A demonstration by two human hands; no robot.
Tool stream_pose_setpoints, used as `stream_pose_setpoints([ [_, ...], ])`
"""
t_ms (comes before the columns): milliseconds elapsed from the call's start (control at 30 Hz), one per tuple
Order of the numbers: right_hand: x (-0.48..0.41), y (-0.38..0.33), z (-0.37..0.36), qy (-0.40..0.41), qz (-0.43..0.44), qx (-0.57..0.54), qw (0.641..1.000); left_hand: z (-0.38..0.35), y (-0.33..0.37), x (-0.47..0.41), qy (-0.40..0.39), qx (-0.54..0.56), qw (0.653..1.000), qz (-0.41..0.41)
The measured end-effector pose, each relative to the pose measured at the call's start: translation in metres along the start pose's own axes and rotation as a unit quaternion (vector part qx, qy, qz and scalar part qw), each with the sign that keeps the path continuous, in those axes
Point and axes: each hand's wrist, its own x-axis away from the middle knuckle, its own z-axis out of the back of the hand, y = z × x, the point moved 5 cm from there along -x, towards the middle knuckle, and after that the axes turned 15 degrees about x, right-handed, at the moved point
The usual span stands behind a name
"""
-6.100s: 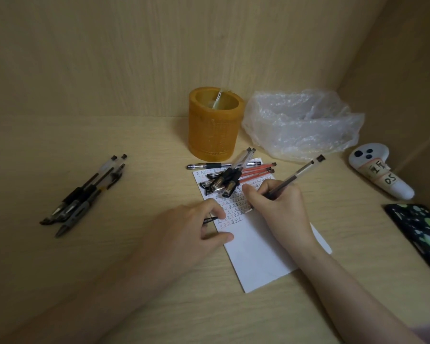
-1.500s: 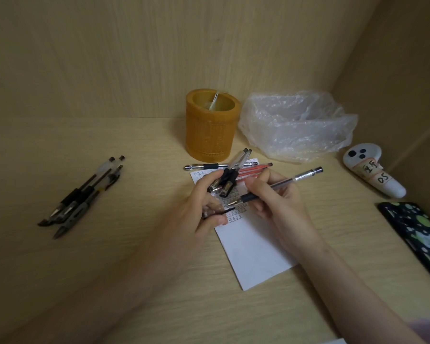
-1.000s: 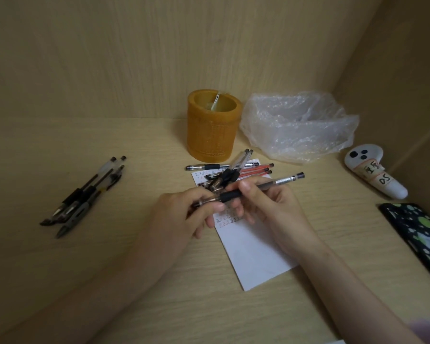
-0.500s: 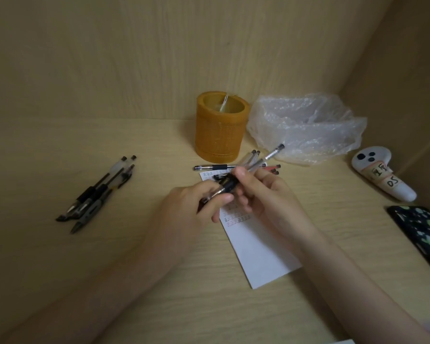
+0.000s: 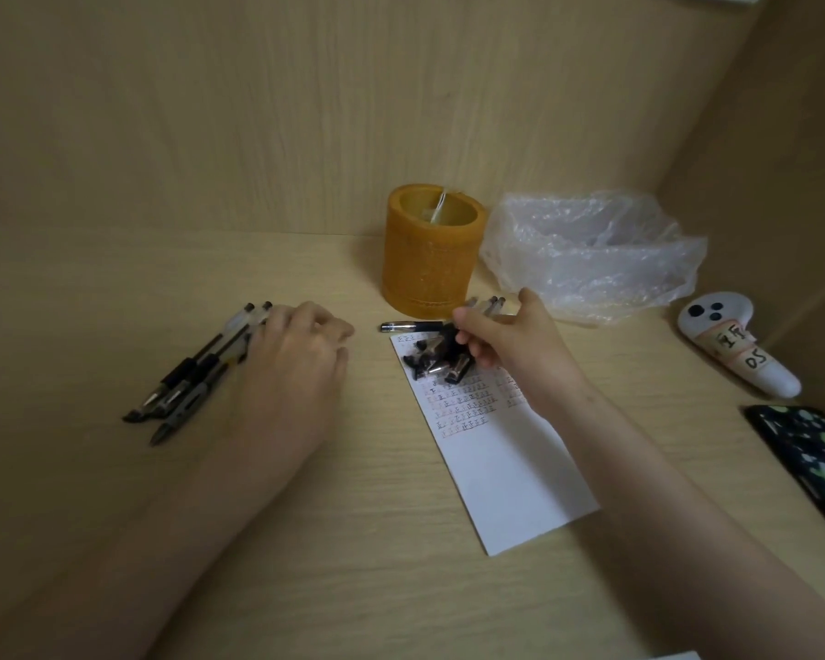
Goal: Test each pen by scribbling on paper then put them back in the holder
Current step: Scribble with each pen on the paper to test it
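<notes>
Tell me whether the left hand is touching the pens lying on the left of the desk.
Touching. The head view shows the left hand lying over the upper ends of the pens, with no gap visible between them.

Left hand (image 5: 296, 359) lies palm-down, knuckles up, fingers loosely bent, forearm extended along the left. Right hand (image 5: 510, 343) reaches forward, fingers curled, thumb raised, forearm angled inward.

A crumpled clear plastic bag (image 5: 591, 259) lies on the pale wood worktop (image 5: 377, 540) near the back wall. Right of it, apart, a white controller (image 5: 734, 345) lies tilted, with black buttons and hand-marked labels. At the right edge lies a dark case (image 5: 815, 454) with green and white spots.
</notes>
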Motion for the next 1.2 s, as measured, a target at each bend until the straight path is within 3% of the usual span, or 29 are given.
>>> stream_pose_setpoints([
  [67,0.003,0.002,0.001,0.009,0.005,-0.020,1.000,0.005,-0.009,-0.001,-0.014,-0.065,0.997,0.037],
  [200,0.011,0.009,0.002,0.000,0.017,-0.034,0.999,0.011,-0.031,-0.002,-0.073,-0.176,0.963,0.193],
  [333,0.018,0.015,0.004,0.013,0.034,-0.069,0.997,0.013,-0.046,0.000,-0.086,-0.174,0.947,0.257],
  [467,0.023,0.015,0.005,0.014,0.050,-0.082,0.995,0.012,-0.037,-0.002,-0.078,-0.201,0.958,0.190],
  [800,0.027,0.024,0.002,0.011,0.050,-0.110,0.993,-0.003,-0.015,-0.003,-0.090,-0.045,0.993,0.055],
  [1033,0.028,0.023,0.004,0.005,0.054,-0.107,0.993,0.001,-0.009,-0.001,-0.036,0.056,0.994,0.090],
  [1200,0.028,0.024,0.003,0.003,0.062,-0.094,0.994,0.010,-0.002,-0.003,0.015,0.134,0.989,0.066],
])
